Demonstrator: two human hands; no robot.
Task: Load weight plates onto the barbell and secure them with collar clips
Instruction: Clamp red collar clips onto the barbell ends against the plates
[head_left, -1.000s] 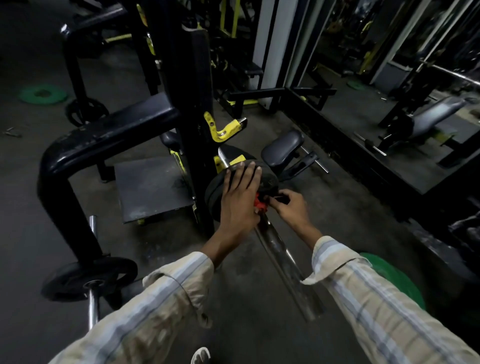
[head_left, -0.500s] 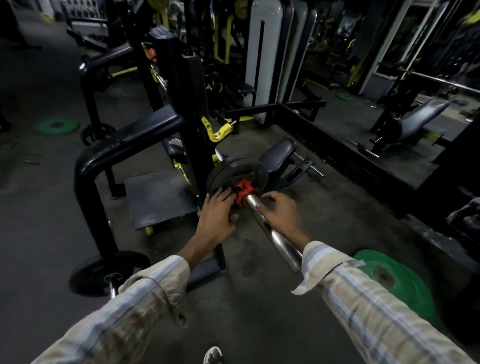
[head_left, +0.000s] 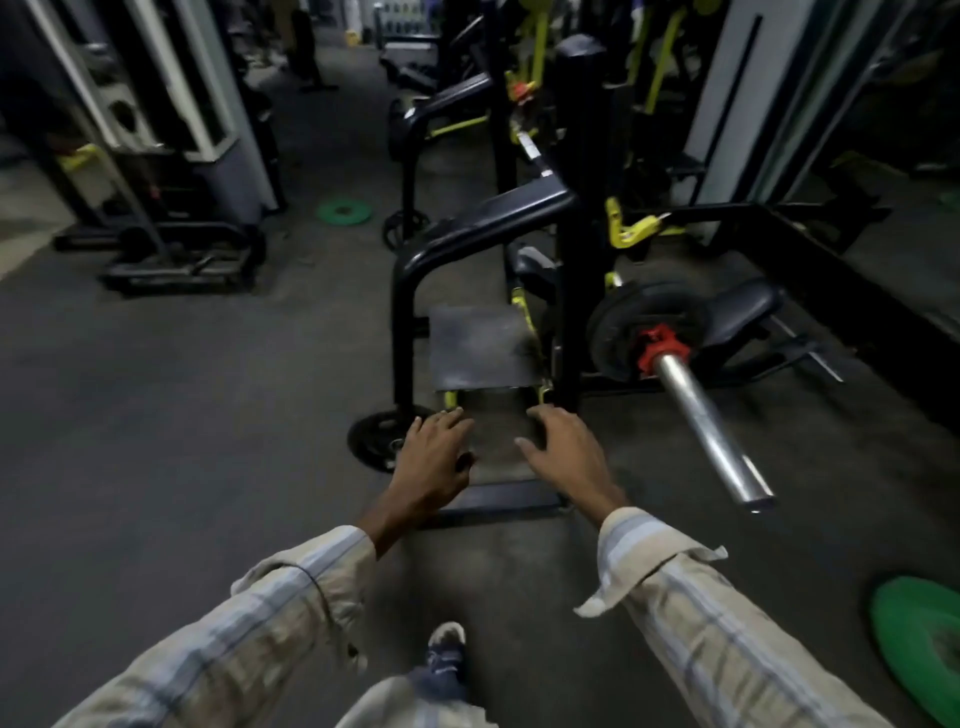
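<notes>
Gym floor (head_left: 156, 415) — red collar (head_left: 662, 347) seemingly against black plate (head_left: 618, 332).

left hand (head_left: 434, 451) off the plate (head_left: 618, 332) | right hand (head_left: 566, 451) off the red collar (head_left: 662, 349) | both hands now empty

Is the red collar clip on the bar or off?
On: the red collar clip rings the barbell sleeve, against the black weight plate.
</notes>
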